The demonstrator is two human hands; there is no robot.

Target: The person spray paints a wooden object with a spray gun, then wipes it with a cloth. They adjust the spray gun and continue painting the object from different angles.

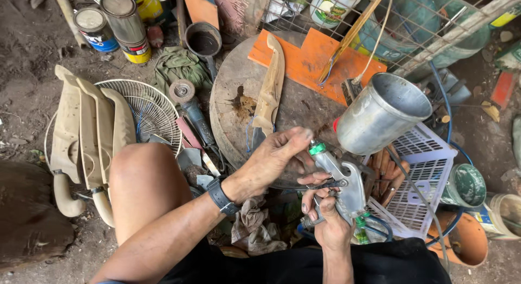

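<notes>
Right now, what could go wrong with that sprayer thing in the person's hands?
1. The spray gun is tilted, so its open metal cup leans sideways; anything inside might spill.
2. The left hand is at the green nozzle while the right hand has fingers by the trigger; a squeeze could spray the fingers.
3. The hose trails through clutter and may snag.

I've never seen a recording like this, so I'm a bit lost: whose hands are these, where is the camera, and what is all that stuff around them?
There is no machine: a person works with bare hands, filmed by one camera worn on the head, looking down. The right hand grips the handle of a metal spray gun, whose big metal cup stands on top. The left hand, with a dark wristwatch, touches the gun's green-ringed front end. In front lies a round wooden board bearing a carved wooden piece. Around it on the dirt floor lie paint cans, a fan grille and a white plastic basket.
</notes>
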